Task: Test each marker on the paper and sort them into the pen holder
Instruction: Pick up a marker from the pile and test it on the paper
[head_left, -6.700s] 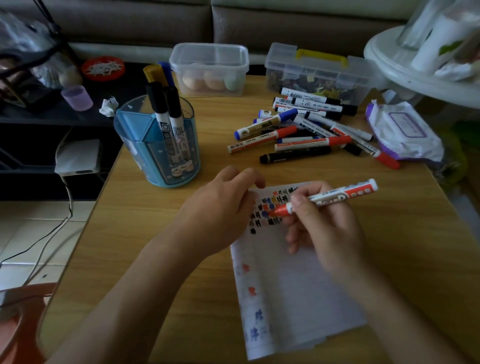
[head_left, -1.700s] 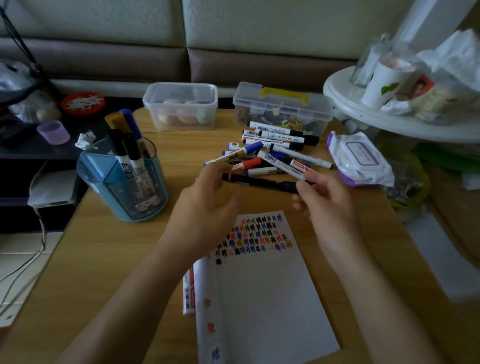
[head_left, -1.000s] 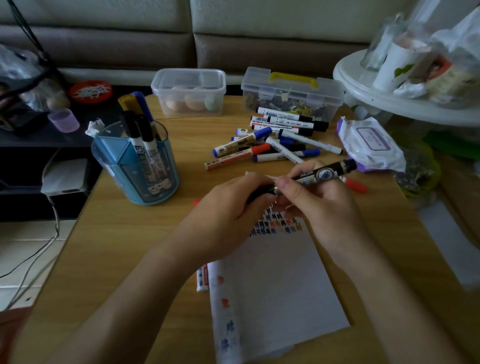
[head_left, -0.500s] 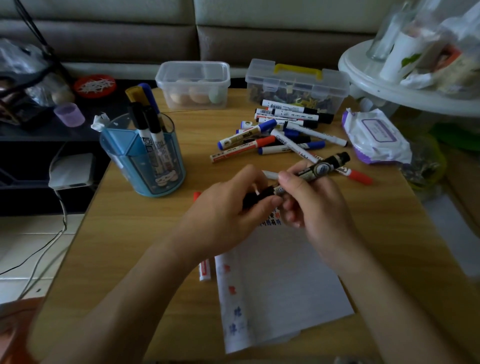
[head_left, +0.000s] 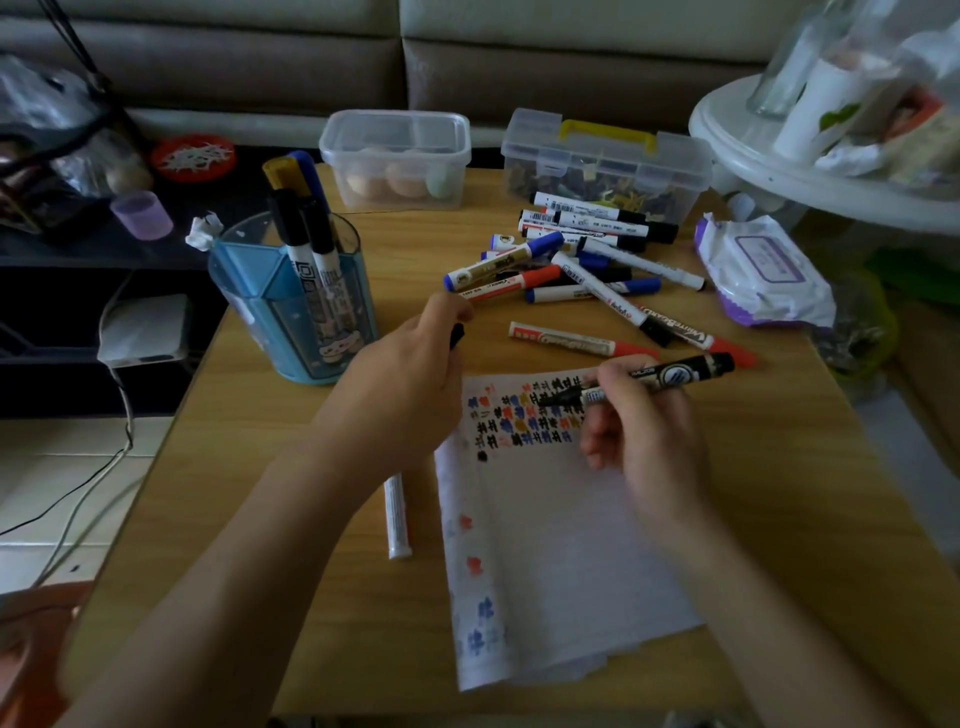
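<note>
My right hand (head_left: 644, 431) has its grip clamped round the black marker (head_left: 670, 374), tip at the paper's (head_left: 561, 545) far scribbled end to test its ink, while my left hand (head_left: 405, 374) pinches the cap (head_left: 456, 334), ready for recapping before the pen holder (head_left: 260, 291) at far left.

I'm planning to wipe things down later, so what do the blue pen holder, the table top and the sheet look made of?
Pen holder: translucent blue plastic, glossy; markers show through its wall. Table top: wood or wood-look laminate, cannot tell which; grain lines show. Sheet: thin matte white paper; ink marks on it.
</note>
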